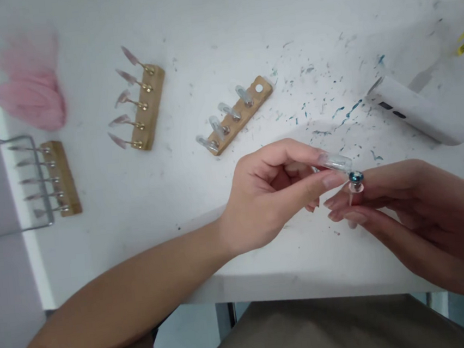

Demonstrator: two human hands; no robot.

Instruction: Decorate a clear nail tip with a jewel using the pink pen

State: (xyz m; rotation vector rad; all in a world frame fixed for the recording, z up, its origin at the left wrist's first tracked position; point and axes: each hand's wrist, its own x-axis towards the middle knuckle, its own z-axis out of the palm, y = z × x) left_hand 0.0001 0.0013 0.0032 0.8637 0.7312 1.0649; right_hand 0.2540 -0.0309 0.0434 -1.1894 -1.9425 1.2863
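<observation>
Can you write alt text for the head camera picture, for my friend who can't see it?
Two bare hands meet over a white table: the left hand pinches a clear nail tip, and the right hand holds a small stand with a blue-tipped top. Behind them lie three wooden holders of nail tips.

— What's being held there, above the near edge of the white table?

— A clear false nail tip point(336, 160), glossy and colourless, pinched in the fingertips of the left hand point(272, 192). It lies nearly level, pointing right.

— And the other piece?

— A small holder stud point(356, 180) with a blue-green top on a pale stem, gripped upright by the fingers of the right hand point(416, 211). The nail's free end sits right over its top; touching, I think, though it's too small to be sure.
</observation>
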